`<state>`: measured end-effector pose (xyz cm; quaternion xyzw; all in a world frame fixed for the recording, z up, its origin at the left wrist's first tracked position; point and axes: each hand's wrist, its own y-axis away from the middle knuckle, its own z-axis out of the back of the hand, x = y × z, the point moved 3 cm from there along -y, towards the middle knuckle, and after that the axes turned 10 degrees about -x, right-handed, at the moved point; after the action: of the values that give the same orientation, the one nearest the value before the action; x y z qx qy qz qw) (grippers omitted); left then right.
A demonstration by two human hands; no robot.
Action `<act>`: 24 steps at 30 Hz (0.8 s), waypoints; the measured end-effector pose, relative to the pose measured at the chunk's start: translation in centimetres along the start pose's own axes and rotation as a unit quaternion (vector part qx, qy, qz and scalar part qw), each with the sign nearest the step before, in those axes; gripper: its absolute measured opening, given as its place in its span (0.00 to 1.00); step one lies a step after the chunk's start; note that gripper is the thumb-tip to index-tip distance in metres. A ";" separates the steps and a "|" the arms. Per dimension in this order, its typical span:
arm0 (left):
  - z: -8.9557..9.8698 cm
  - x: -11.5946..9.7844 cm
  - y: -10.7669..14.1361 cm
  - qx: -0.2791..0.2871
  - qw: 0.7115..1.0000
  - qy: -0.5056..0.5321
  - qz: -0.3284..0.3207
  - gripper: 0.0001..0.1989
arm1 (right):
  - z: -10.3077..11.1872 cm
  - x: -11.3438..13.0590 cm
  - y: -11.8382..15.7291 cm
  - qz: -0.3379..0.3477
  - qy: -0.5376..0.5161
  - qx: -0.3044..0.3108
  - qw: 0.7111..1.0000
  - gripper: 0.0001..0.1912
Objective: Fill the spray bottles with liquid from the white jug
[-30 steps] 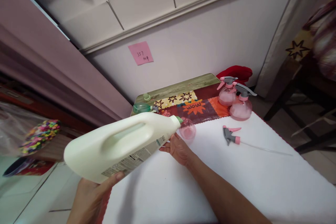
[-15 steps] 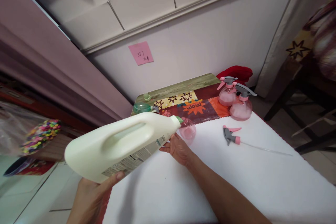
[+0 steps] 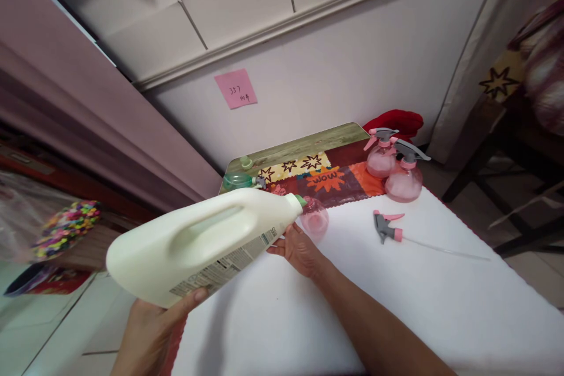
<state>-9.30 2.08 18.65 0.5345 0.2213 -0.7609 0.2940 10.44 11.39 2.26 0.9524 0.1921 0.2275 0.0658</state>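
Observation:
My left hand grips the base of a big white jug with a moulded handle, tipped on its side so that its green spout sits over the open mouth of a small pink round bottle. My right hand holds that pink bottle from the near side on the white cloth. The bottle's neck is hidden behind the jug's spout. A loose pink and grey spray head with a long thin tube lies on the cloth to the right.
Two pink spray bottles with heads fitted stand at the back right, before a red cloth. A green bottle lies at the back left on a patterned mat. A pink note is stuck to the wall. Chair legs stand at right.

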 end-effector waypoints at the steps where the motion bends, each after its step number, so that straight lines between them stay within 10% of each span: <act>1: 0.0 0.0 0.1 0.001 1.000 0.001 -0.001 0.45 | 0.0 0.0 0.0 0.000 0.000 -0.001 1.000 0.30; 24: -1.1 -1.1 2.4 -0.010 0.999 0.046 -0.011 0.35 | -0.1 0.0 0.1 -0.002 -0.008 -0.001 1.000 0.33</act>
<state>-6.61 1.28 19.29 0.5634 0.2483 -0.7362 0.2810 10.41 11.35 2.40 0.9538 0.1931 0.2199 0.0683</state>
